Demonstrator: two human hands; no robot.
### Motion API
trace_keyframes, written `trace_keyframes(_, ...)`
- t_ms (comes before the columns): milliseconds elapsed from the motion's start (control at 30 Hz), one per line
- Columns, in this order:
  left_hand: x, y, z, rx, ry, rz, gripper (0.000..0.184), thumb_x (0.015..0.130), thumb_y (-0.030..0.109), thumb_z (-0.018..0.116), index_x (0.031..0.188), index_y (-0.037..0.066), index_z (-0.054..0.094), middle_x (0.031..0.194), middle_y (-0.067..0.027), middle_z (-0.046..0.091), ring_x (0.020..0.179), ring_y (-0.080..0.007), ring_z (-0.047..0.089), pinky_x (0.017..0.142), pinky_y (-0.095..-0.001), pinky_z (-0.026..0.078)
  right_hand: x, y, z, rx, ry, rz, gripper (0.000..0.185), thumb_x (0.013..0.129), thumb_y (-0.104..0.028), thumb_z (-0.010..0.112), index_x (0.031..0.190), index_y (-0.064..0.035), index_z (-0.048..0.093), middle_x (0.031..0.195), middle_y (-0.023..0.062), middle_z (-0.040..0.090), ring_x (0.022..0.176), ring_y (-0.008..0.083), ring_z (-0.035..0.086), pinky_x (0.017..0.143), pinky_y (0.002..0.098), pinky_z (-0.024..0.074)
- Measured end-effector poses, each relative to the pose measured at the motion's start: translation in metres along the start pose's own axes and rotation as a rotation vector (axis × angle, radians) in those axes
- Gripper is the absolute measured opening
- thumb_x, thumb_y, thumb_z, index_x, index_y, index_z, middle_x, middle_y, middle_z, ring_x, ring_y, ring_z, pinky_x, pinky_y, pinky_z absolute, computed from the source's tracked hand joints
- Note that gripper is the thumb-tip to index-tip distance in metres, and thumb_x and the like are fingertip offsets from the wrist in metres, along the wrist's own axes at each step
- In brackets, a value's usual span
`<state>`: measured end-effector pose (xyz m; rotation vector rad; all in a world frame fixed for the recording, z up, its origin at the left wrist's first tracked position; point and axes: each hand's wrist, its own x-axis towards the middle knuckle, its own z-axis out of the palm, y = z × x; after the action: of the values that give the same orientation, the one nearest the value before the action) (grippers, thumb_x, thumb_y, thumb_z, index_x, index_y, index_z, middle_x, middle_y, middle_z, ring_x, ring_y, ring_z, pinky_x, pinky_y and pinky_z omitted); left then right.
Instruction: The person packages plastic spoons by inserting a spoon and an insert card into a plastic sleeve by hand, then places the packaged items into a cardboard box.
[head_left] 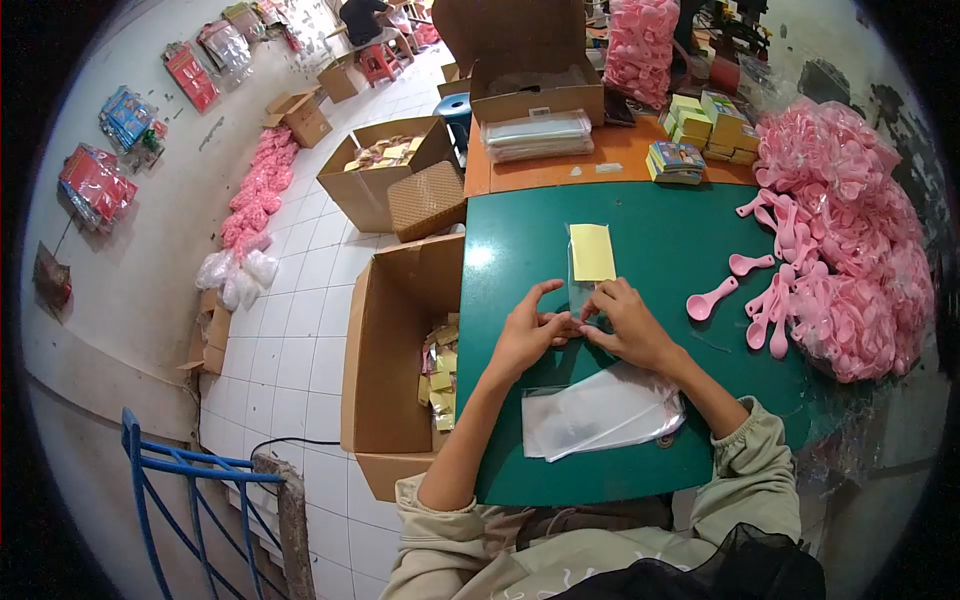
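Note:
A narrow clear plastic bag (578,300) lies on the green table with a yellow card (593,252) at its far end. My left hand (530,332) pinches the bag's near end between thumb and fingers, its index finger raised. From the other side, my right hand (628,322) closes on the same end, fingertips almost touching the left ones. Whether anything besides the card is inside the bag is hidden by my fingers. Below my hands is a fanned stack of flat clear bags (600,410). To the right lie loose pink measuring spoons (712,299).
Big bags of pink spoons (850,250) crowd the table's right side. Small card stacks (676,162) and packed clear sleeves (537,135) sit at the back. On the left stands an open carton (375,370) holding yellow-carded packs. A blue metal rail (190,465) is at lower left.

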<state>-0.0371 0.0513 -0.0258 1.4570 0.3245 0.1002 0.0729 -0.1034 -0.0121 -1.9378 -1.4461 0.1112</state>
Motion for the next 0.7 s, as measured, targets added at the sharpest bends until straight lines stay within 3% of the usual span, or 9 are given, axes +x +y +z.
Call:
trace_keyframes(267,0.000,0.002,0.000,-0.079,-0.019,-0.058,0.046,0.093,0.024,0.050,0.132,0.006,0.033,0.092,-0.0134,0.065,0.084,-0.0177,0.064,0.070,-0.0259,0.052,-0.002,-0.005,0.001,-0.117,-0.008,-0.091,0.017,0.071,-0.013,0.066,0.081,-0.0064,0.054,0.089,0.0088,0.050,0.092,0.0259,0.048,0.080,0.0382,0.0369)
trace_keyframes(433,0.006,-0.002,0.005,-0.031,0.022,-0.050,0.049,0.090,0.015,0.055,0.133,0.006,0.032,0.085,-0.0105,0.064,0.078,-0.0156,0.064,0.063,-0.0252,0.053,-0.003,-0.014,0.007,-0.307,0.022,-0.271,0.017,0.070,-0.012,0.065,0.080,-0.0064,0.052,0.083,0.0072,0.050,0.087,0.0244,0.049,0.078,0.0370,0.0354)
trace_keyframes(533,0.006,-0.001,0.004,0.053,0.020,-0.005,0.052,0.088,0.007,0.055,0.134,0.007,0.030,0.083,-0.0108,0.064,0.076,-0.0151,0.064,0.062,-0.0246,0.053,-0.006,-0.016,0.011,-0.236,-0.070,-0.302,0.015,0.072,-0.012,0.063,0.080,-0.0067,0.050,0.082,0.0061,0.050,0.085,0.0234,0.049,0.078,0.0360,0.0349)
trace_keyframes(633,0.004,-0.004,0.001,-0.030,0.044,0.033,0.053,0.087,0.003,0.054,0.134,0.007,0.030,0.084,-0.0120,0.064,0.076,-0.0151,0.064,0.062,-0.0245,0.053,-0.006,-0.016,-0.011,0.117,-0.238,-0.242,0.013,0.074,-0.009,0.061,0.080,-0.0060,0.050,0.081,0.0041,0.048,0.081,0.0204,0.048,0.075,0.0338,0.0362)
trace_keyframes(700,0.005,-0.003,0.001,-0.083,0.022,0.031,0.051,0.087,0.002,0.053,0.133,0.007,0.030,0.085,-0.0130,0.064,0.076,-0.0153,0.064,0.063,-0.0246,0.053,-0.015,-0.017,-0.036,0.271,-0.140,-0.199,0.012,0.075,-0.008,0.061,0.082,-0.0057,0.051,0.082,0.0038,0.049,0.081,0.0184,0.049,0.074,0.0323,0.0387)
